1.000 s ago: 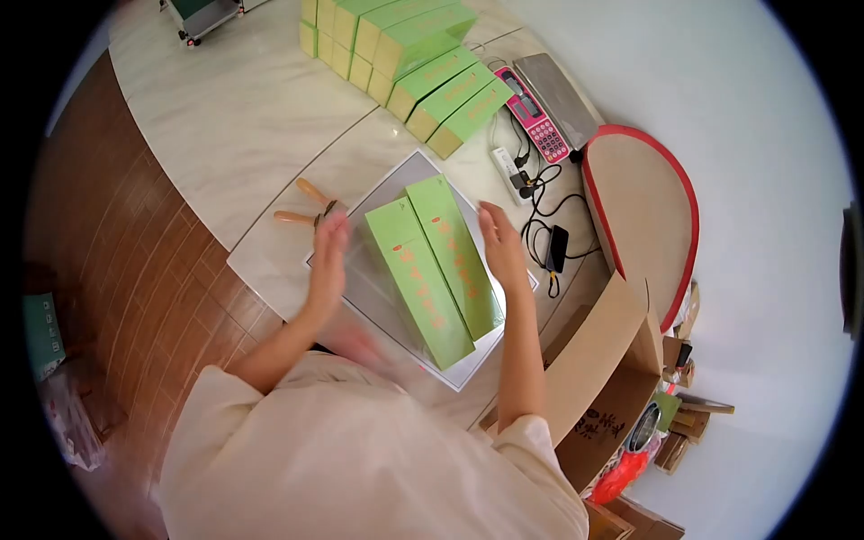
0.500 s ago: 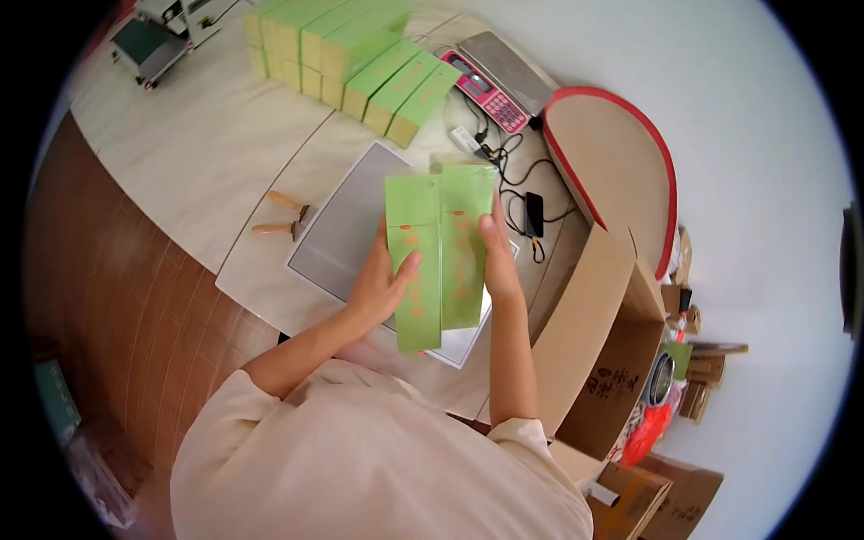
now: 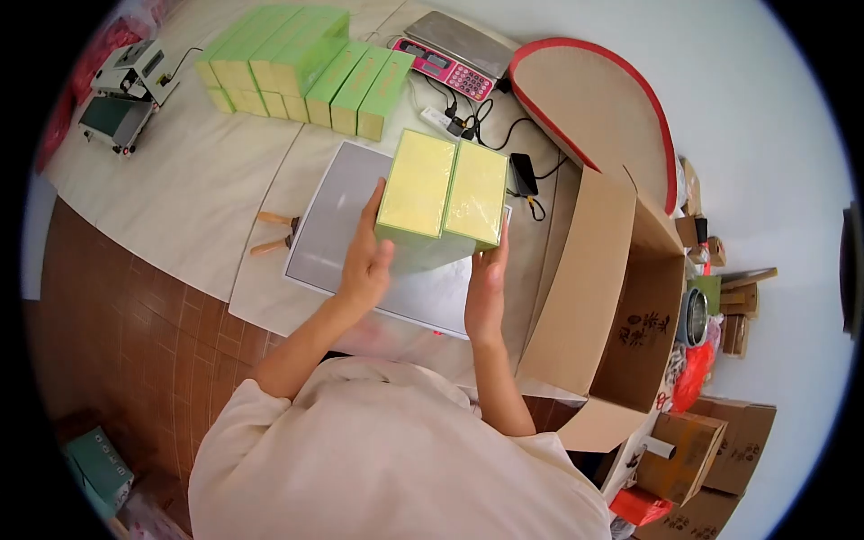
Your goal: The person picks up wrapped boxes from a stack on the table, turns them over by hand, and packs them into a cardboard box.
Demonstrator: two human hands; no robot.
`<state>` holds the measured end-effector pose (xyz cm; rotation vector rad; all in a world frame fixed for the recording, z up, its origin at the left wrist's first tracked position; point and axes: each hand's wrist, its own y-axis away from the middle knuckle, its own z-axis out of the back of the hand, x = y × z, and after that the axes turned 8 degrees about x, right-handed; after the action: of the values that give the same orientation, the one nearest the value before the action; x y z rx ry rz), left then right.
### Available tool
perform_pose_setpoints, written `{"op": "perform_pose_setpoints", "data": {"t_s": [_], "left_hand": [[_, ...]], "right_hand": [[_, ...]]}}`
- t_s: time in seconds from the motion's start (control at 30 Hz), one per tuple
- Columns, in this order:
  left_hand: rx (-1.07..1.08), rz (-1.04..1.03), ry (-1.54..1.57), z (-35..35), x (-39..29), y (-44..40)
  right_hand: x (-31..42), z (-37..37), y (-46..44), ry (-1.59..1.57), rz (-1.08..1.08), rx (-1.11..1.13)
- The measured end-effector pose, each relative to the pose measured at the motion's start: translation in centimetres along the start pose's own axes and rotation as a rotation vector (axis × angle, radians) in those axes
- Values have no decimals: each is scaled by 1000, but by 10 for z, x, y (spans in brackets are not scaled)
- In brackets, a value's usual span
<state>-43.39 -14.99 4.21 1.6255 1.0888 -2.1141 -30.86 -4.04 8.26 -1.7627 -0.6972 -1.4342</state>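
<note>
2 wooden-handled tools (image 3: 276, 219) lie left of the gray mat (image 3: 331, 216). Left hand (image 3: 364, 270) holds the left flank of 2 green boxes (image 3: 417, 184), side by side over the mat; base contact hidden. Right hand (image 3: 487, 297) holds the right flank. Open carton (image 3: 580, 288) right. Risk: uneven squeeze could let 1 box slide; shiny wrap looks slippery.

Two boxes (image 3: 430, 184) between left hand (image 3: 365, 268) and right hand (image 3: 487, 292) above a board (image 3: 337, 216), carton (image 3: 576, 279) right, stacked boxes (image 3: 286, 72) behind, leftward.
</note>
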Motion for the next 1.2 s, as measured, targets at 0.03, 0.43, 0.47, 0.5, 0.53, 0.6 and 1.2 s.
{"op": "perform_pose_setpoints", "data": {"t_s": [0.03,0.43,0.47,0.5,0.53,0.6,1.2], "left_hand": [[8,-2,-2,2,5,4],[-108,324,11,29,29,75],[-113,321,-4,30,29,78],[-117,319,-19,30,29,80],[-109,321,-20,29,28,80],[-119,343,-22,26,25,79],[-180,315,3,11,21,54]], "right_hand": [[-3,3,2,12,11,-7],[-26,45,19,-6,-82,-83],[-27,48,22,-16,-117,-98],[-28,49,25,-26,-153,-115],[-28,50,27,-28,-154,-124],[-28,51,32,-28,-194,-117],[-40,69,40,-69,-279,-183]]}}
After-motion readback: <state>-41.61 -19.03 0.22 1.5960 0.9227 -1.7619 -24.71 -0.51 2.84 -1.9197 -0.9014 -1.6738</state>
